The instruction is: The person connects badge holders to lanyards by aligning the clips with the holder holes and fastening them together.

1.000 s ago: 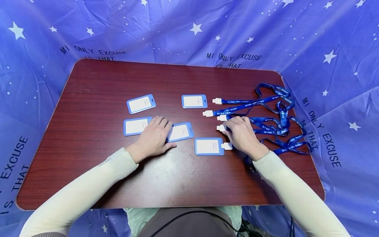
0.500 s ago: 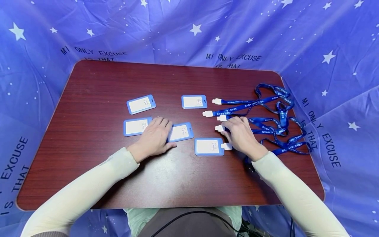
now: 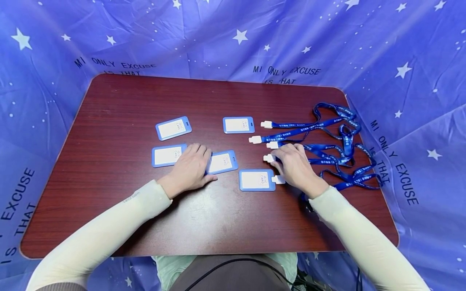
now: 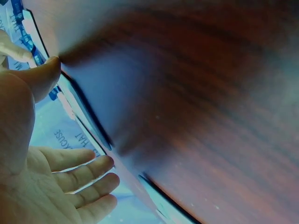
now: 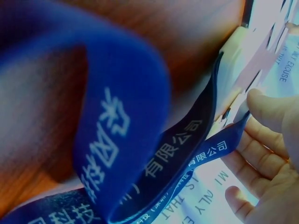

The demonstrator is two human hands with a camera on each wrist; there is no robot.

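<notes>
With fairly straight fingers, my left hand (image 3: 189,167) rests between two blue-framed card holders, covering the near end of the right one (image 3: 221,161) and a corner of the left one (image 3: 165,155). My right hand (image 3: 295,165) pinches a blue lanyard (image 5: 217,148) between thumb and forefinger, just behind its white clip (image 3: 268,158). Directly in front of that hand lies another card holder (image 3: 256,180), with a white clip (image 3: 278,180) at its slotted end; that clip's strap is partly hidden by the hand.
Farther back lie two more card holders, one at left (image 3: 172,128) and one mid-table (image 3: 238,125). Several blue lanyards (image 3: 347,145) tangle along the right side of the brown table (image 3: 204,226), their white clips pointing left. A starry blue cloth (image 3: 204,36) hangs around the table.
My right hand has shifted slightly left, bringing the pinched lanyard's white clip with it. The left hand and the card holders stay nearly where they were.
</notes>
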